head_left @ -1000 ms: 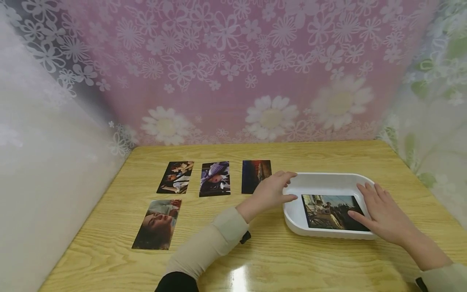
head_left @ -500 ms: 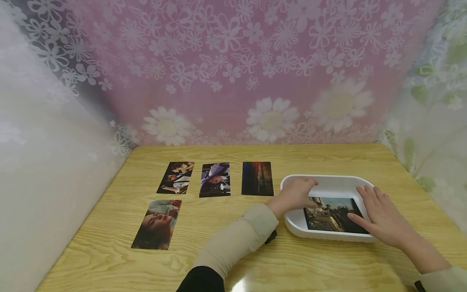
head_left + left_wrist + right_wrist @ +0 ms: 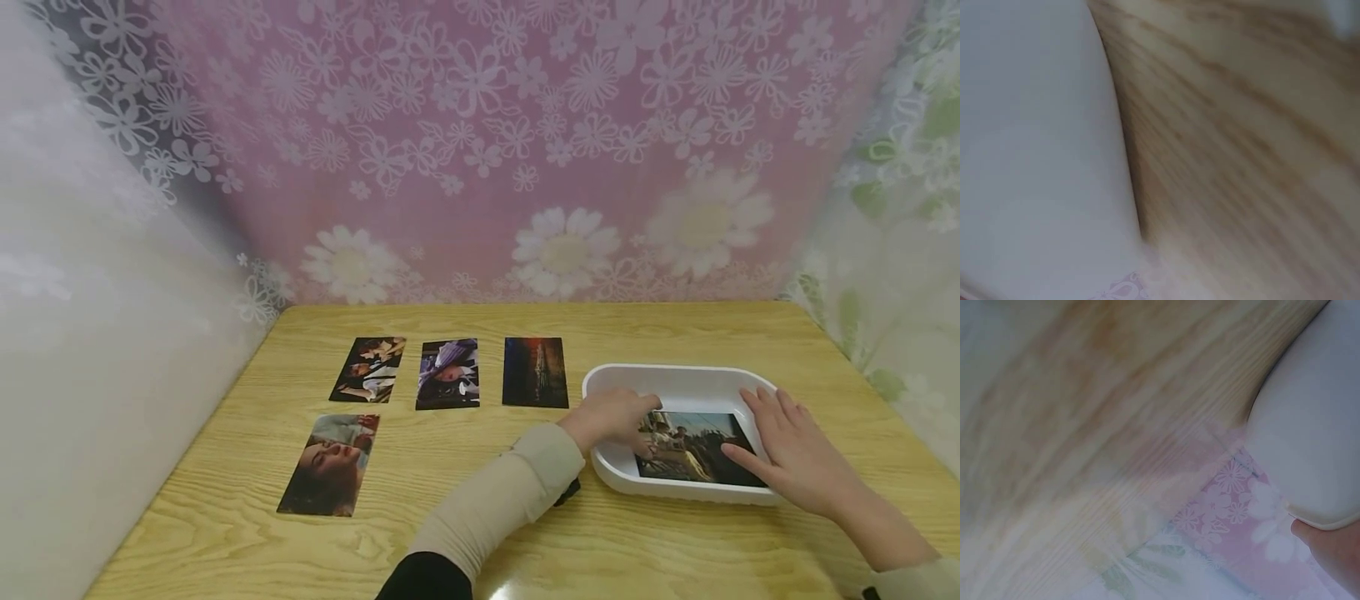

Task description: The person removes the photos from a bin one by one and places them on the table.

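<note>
A white oblong tray (image 3: 678, 379) stands on the right side of the table in the head view. A printed photo (image 3: 697, 446) of people outdoors lies inside it. Reaching over the tray's left rim, my left hand (image 3: 611, 417) has its fingers spread apart at the photo's left end; whether they touch it is hard to see. My right hand (image 3: 802, 458) lies over the right rim with long, straight fingers, its thumb above the photo's right part. The left wrist view shows only the tray's outer wall (image 3: 1035, 137) and wood. A fingertip (image 3: 1329, 550) meets the rim in the right wrist view.
Left of the tray lie a dark red-blue photo (image 3: 536, 372), a photo with a purple striped hat (image 3: 448, 373), a photo of figures (image 3: 369, 369) and a larger portrait photo (image 3: 330, 465). Flowered curtains (image 3: 450, 167) enclose the wooden table (image 3: 247, 550).
My left hand has moved right, from beside the tray's left rim to over its inside at the photo's left end. My right hand stays at the right rim.
</note>
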Demonstrator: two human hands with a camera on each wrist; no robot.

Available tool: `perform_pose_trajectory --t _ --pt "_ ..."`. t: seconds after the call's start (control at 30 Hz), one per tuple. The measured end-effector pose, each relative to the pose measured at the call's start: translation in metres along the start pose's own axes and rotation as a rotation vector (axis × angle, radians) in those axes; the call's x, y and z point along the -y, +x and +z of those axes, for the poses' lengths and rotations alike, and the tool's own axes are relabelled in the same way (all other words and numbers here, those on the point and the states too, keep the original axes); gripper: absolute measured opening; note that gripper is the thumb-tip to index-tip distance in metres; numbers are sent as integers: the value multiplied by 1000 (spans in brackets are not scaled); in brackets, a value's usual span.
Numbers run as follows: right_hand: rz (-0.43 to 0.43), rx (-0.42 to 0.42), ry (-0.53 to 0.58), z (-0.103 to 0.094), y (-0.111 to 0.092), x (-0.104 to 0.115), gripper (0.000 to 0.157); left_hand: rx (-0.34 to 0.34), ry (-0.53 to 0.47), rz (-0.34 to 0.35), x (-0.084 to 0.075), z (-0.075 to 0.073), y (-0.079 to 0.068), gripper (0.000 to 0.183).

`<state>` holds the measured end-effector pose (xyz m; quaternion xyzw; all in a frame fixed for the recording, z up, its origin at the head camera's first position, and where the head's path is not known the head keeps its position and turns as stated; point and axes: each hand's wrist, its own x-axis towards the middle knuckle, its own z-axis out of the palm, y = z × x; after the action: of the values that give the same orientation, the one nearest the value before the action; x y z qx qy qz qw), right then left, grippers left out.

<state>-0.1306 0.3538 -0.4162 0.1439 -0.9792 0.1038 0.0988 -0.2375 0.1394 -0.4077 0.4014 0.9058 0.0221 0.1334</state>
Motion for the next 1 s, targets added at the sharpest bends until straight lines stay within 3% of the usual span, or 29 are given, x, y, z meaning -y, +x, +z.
perform_pose_trajectory --t 0.37,0.57,0.7,0.8,0.87,1.0 --pt "-15 -18 -2 2 -1 -2 80 26 -29 3 -1 0 1 68" --pt "-11 -7 8 1 1 -3 80 -1 -71 23 1 -2 3 62" --pt "-11 -10 7 0 1 -4 81 -84 -172 102 5 -4 6 49" --pt "-11 -15 5 0 1 -4 82 -135 -289 198 9 -5 7 42" --pt "-8 -13 6 -1 1 -4 82 -124 -344 257 13 -7 8 41" --pt "0 0 8 0 2 -2 81 -26 -390 370 21 -10 9 42"
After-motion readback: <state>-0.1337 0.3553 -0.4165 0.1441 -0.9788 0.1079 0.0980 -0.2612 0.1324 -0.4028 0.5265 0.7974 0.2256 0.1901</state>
